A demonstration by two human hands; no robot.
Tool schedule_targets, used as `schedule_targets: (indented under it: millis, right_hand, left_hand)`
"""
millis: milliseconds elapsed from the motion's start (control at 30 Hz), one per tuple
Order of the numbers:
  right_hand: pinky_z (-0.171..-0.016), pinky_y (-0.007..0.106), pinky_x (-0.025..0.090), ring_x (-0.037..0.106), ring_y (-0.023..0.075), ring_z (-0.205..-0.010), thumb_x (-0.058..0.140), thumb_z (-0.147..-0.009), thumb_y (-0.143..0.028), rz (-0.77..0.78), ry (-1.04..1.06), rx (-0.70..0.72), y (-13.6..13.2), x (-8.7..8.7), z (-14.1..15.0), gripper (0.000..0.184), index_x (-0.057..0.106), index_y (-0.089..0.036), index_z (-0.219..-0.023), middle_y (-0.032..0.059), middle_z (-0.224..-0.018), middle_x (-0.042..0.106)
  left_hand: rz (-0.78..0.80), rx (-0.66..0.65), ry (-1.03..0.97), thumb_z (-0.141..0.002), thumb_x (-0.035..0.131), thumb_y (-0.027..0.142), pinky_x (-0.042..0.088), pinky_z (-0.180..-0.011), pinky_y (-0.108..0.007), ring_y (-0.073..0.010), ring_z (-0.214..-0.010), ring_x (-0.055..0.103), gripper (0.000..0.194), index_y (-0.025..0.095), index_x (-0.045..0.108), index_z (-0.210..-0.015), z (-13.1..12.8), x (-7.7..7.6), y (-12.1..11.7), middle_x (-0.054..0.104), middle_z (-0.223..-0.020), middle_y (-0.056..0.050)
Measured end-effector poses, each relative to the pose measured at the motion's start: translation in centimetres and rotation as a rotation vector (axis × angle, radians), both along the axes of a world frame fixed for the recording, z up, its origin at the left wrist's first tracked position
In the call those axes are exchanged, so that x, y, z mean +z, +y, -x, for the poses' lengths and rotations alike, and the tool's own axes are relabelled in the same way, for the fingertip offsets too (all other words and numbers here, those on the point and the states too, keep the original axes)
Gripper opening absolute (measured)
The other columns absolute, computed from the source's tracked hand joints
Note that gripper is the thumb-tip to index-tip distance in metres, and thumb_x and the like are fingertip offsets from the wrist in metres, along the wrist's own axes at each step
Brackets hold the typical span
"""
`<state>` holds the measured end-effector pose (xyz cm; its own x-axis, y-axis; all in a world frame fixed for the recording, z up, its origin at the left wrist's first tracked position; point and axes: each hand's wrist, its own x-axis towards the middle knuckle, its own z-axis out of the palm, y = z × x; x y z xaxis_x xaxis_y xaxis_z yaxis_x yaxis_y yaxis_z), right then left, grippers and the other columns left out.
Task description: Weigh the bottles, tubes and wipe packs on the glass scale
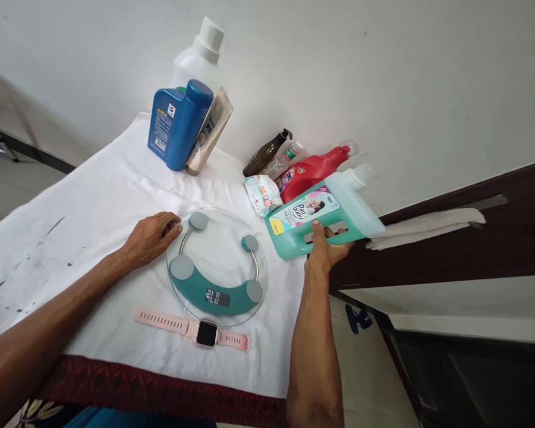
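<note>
My right hand (323,252) is wrapped round the handle of a teal detergent bottle (289,242), its thumb over the grip. The bottle leans, with its whitish cap pointing up and right, at the table's right edge. My left hand (154,236) rests on the white cloth with its fingers curled together, right beside the glass rim of a round bathroom scale (200,289); nothing shows in it. Lit digits show on the scale's display. In front of the scale lies a pink-strapped smartwatch (206,333), its strap stretched out flat.
A blue bottle (176,128), a beige tube (209,132) and a large white jug (196,66) stand at the back left. By the wall are a dark pump bottle (266,153), a clear bottle (286,159), a red bottle (310,173) and a wipes pack (263,194).
</note>
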<state>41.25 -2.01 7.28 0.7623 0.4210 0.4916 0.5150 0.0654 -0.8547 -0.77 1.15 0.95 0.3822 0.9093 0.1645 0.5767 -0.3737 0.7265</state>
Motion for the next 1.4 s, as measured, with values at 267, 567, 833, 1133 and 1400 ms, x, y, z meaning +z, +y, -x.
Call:
schedule_targets:
  millis: [267,567,833,1133,1400]
  right_hand:
    - [-0.052,0.034,0.052,0.048,0.0142,-0.049,0.064,-0.085,-0.076,-0.183,0.100,-0.065,1.2,-1.0,0.7,0.051,0.054,-0.026,-0.076,-0.0077,-0.059,0.043]
    - [-0.038,0.031,0.031,0.033,0.0115,-0.042,0.083,-0.072,-0.057,-0.164,0.260,0.004,-1.4,2.9,4.1,0.049,0.046,-0.027,-0.058,-0.0086,-0.048,0.035]
    - [-0.039,0.032,0.022,0.030,0.0109,-0.043,0.085,-0.069,-0.034,-0.238,0.088,0.076,-7.4,8.3,9.6,0.036,0.052,-0.027,-0.058,-0.0060,-0.055,0.041]
    - [-0.035,0.023,0.025,0.028,0.0053,-0.038,0.093,-0.061,-0.058,-0.123,0.313,0.486,-7.8,8.1,15.5,0.062,0.042,-0.024,-0.055,-0.0103,-0.047,0.032]
    - [-0.036,0.023,0.031,0.031,0.0056,-0.036,0.092,-0.066,-0.057,-0.077,0.322,0.584,-6.7,5.5,18.7,0.063,0.040,-0.023,-0.055,-0.0109,-0.043,0.033]
  left_hand:
    - [0.021,0.031,0.002,-0.099,0.049,0.049,0.054,-0.075,-0.035,-0.0206,-0.077,0.067,0.037,0.021,0.070,-0.111,0.0,0.4,0.0,0.076,-0.094,-0.006]
    - [0.040,0.042,0.013,-0.099,0.050,0.050,0.054,-0.077,-0.036,-0.0210,-0.078,0.067,0.038,0.020,0.071,-0.111,0.0,0.8,-0.1,0.077,-0.097,-0.007]
    - [0.016,0.018,0.028,-0.100,0.049,0.044,0.053,-0.079,-0.036,-0.0216,-0.081,0.067,0.034,0.020,0.071,-0.110,-0.1,0.4,-0.3,0.077,-0.101,-0.009]
    - [0.001,-0.024,0.009,-0.104,0.041,0.037,0.053,-0.090,-0.039,-0.0239,-0.093,0.069,0.034,0.020,0.070,-0.108,0.1,0.3,-0.3,0.077,-0.108,-0.009]
    - [-0.008,-0.052,-0.038,-0.103,0.044,0.032,0.053,-0.089,-0.038,-0.0235,-0.096,0.070,0.028,0.020,0.068,-0.106,0.1,-0.1,-0.4,0.076,-0.108,-0.009]
